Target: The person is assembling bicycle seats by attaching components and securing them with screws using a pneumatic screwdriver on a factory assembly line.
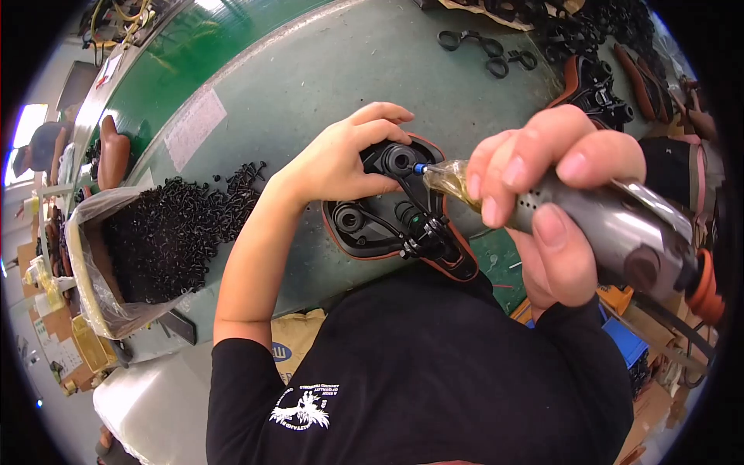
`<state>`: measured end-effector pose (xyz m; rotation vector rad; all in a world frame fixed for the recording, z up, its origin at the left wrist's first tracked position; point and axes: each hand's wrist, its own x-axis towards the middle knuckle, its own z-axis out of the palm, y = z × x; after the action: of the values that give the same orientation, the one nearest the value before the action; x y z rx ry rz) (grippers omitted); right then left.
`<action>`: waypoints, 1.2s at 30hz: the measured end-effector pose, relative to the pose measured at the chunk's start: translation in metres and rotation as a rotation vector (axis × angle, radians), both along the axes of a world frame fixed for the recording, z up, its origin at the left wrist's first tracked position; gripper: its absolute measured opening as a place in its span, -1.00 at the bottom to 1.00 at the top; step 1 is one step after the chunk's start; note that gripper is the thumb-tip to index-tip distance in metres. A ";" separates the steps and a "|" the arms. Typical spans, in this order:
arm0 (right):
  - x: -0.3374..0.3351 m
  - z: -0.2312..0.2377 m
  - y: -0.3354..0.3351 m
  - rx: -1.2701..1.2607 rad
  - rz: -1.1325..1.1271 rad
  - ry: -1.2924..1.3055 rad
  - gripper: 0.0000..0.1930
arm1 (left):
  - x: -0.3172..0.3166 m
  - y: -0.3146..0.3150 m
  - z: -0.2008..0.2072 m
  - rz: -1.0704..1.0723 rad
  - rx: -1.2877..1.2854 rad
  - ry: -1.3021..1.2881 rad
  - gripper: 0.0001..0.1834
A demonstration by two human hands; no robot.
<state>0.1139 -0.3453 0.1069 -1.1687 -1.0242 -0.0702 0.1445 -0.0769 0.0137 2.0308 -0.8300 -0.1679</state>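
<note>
A bicycle saddle (384, 208) lies upside down on the green table in front of me, its black underside up and a reddish-brown edge around it. Two round coil-spring mounts and a metal clamp show on it. My left hand (349, 155) grips its far left part, fingers over the edge and thumb by the upper spring mount. In my right hand (554, 167) is a silver power screwdriver (612, 229) with an orange-red hose or cord end. Its blue-collared tip points at the upper spring mount; whether it touches a screw there is too small to tell.
Left of my forearm stands a plastic-lined box (75, 256) of black screws (159, 240), with more screws (242, 194) spilled beside it. Black ring clamps (480, 50) lie at the back right, near other saddles (593, 89). A brown saddle (113, 151) rests far left by a green belt (186, 46).
</note>
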 end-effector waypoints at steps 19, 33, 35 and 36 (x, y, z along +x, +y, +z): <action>0.003 -0.020 0.057 -0.188 -0.029 0.132 -0.66 | -0.007 -0.006 -0.046 0.081 -0.285 0.011 -0.56; 0.015 -0.032 0.075 -0.251 -0.088 0.199 -0.63 | -0.009 -0.006 -0.049 0.105 -0.249 0.001 -0.54; 0.012 -0.028 0.067 -0.266 -0.063 0.205 -0.57 | -0.010 -0.007 -0.055 0.092 -0.291 -0.056 -0.55; 0.015 -0.026 0.060 -0.203 -0.004 0.078 -0.58 | -0.008 -0.006 -0.055 0.088 -0.341 -0.104 -0.55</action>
<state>0.1285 -0.2851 0.0810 -1.3474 -0.9758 0.0774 0.1364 -0.0829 -0.0412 1.7598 -0.7730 0.1230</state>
